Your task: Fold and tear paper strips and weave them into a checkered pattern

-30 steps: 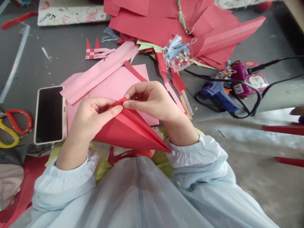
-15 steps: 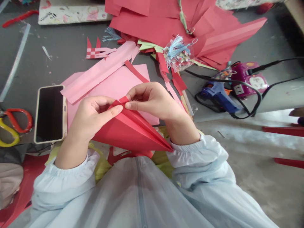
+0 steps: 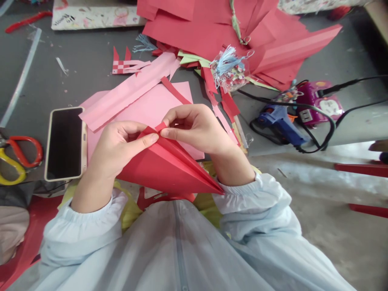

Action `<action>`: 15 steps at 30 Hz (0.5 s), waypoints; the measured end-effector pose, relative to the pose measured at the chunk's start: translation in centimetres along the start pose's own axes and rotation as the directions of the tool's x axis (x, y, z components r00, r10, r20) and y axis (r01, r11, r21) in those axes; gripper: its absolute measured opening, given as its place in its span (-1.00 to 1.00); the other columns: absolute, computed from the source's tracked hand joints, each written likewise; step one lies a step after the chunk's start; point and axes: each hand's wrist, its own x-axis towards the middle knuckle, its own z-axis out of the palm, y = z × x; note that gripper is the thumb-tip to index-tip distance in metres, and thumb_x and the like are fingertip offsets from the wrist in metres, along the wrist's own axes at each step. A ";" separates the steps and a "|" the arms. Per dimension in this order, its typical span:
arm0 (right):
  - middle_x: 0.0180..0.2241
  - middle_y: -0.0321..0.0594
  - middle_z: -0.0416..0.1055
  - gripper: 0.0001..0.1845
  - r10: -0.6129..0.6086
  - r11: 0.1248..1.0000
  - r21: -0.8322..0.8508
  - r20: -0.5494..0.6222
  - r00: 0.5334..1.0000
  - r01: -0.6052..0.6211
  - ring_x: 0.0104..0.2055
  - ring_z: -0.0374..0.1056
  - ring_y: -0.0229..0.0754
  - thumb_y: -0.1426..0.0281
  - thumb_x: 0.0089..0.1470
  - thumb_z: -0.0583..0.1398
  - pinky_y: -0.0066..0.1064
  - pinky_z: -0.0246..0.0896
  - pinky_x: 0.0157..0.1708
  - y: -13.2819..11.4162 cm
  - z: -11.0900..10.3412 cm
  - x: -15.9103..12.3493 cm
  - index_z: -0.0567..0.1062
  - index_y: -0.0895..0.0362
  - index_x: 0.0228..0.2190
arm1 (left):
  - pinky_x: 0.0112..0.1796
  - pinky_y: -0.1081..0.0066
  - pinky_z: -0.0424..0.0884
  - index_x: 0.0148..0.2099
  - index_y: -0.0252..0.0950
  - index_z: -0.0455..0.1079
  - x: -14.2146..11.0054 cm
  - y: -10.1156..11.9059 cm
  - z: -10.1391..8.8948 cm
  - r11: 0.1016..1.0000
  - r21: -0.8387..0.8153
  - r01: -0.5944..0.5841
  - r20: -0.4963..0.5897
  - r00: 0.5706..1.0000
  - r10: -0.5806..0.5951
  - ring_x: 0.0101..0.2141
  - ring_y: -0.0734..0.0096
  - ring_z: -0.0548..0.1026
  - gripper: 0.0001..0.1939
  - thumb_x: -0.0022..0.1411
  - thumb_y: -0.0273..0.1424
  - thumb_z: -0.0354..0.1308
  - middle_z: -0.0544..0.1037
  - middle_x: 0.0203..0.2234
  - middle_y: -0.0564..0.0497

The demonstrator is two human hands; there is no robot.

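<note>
A folded red paper (image 3: 163, 171) is held up by both hands, slung from the fingertips on the wearer's side, past the near edge of the tabletop (image 3: 30, 89). Its upper edge is pinched between thumb and fingers by the left hand (image 3: 124, 147); just beside, a small raised flap of it is nipped by the right hand (image 3: 188, 127), so that the two thumbs are brought nearly tip to tip. How the fingers behind the sheet are set cannot be told.

The long pleats are run slantwise from this pinch down to a sharp point by the right cuff (image 3: 239, 196) (whether cloth is touched there cannot be made out). The broad part is thus left nearer the left hand, the narrow end under the right wrist.

Directly beyond the hands, the tabletop is covered by pink sheets (image 3: 178, 95). The left side is bounded by a phone (image 3: 65, 141), with scissors (image 3: 26, 151) farther out; on the right, bare tabletop is left between the paper strips (image 3: 228, 105) and a blue glue gun (image 3: 281, 123).
</note>
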 end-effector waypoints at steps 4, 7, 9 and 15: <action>-0.42 -0.25 0.49 -0.54 0.013 1.000 0.025 0.007 1.000 -0.013 -0.38 0.35 -0.27 0.06 -0.10 0.45 -0.39 0.35 -0.36 0.1 -0.1 0.0 0.53 0.20 -0.40 | -0.40 0.47 0.44 -0.34 -0.19 0.64 0.0 -0.2 -0.1 0.999 -0.030 -0.015 0.011 1.000 0.016 -0.39 0.39 0.57 -0.83 0.05 -0.23 0.44 0.68 -0.40 0.03; -0.44 -0.26 0.48 -0.53 0.062 0.998 0.029 0.046 0.997 -0.064 -0.41 0.33 -0.30 0.07 -0.11 0.45 -0.42 0.31 -0.41 0.1 -0.4 0.0 0.54 0.20 -0.38 | -0.43 0.47 0.42 -0.35 -0.20 0.63 0.0 -0.3 -0.1 0.999 -0.036 -0.013 -0.006 1.000 0.013 -0.41 0.40 0.55 -0.82 0.05 -0.22 0.44 0.67 -0.41 0.03; -0.46 -0.27 0.47 -0.54 0.098 0.995 0.018 0.067 0.993 -0.100 -0.44 0.32 -0.31 0.06 -0.09 0.44 -0.43 0.28 -0.45 0.1 -0.5 0.0 0.55 0.20 -0.37 | -0.44 0.46 0.42 -0.36 -0.21 0.62 0.0 -0.3 -0.1 1.000 -0.024 -0.009 -0.029 1.000 0.009 -0.42 0.40 0.54 -0.80 0.04 -0.20 0.44 0.66 -0.42 0.02; -0.45 -0.26 0.48 -0.59 0.107 0.994 0.026 0.083 0.991 -0.109 -0.44 0.31 -0.32 0.12 -0.04 0.42 -0.44 0.28 -0.44 0.2 -0.5 0.0 0.54 0.21 -0.38 | -0.56 0.48 0.31 -0.46 -0.23 0.56 0.1 -0.4 -0.3 0.999 0.046 0.028 0.016 0.999 -0.029 -0.55 0.47 0.43 -0.76 0.03 -0.18 0.42 0.54 -0.57 0.06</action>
